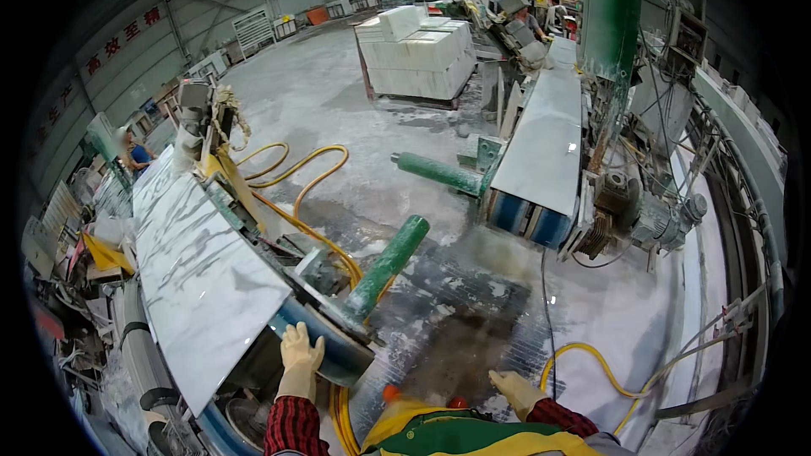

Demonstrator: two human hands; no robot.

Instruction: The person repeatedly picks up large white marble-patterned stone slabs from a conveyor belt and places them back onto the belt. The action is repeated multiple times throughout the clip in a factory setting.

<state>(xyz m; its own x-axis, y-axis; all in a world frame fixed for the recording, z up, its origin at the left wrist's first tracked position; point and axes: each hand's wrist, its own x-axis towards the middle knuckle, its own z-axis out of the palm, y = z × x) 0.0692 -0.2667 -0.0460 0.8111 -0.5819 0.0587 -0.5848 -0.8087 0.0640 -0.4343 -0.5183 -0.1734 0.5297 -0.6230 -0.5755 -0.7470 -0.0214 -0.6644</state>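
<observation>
Left hand empty, fingers spread wide at the blue belt, just beside 1 veined slab! Right hand hangs empty, fingers extended.

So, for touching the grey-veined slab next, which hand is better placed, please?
Left, I would judge. The left hand is at the blue belt end, close beside the veined slab. The right hand is out over the floor, farther from it.
</observation>
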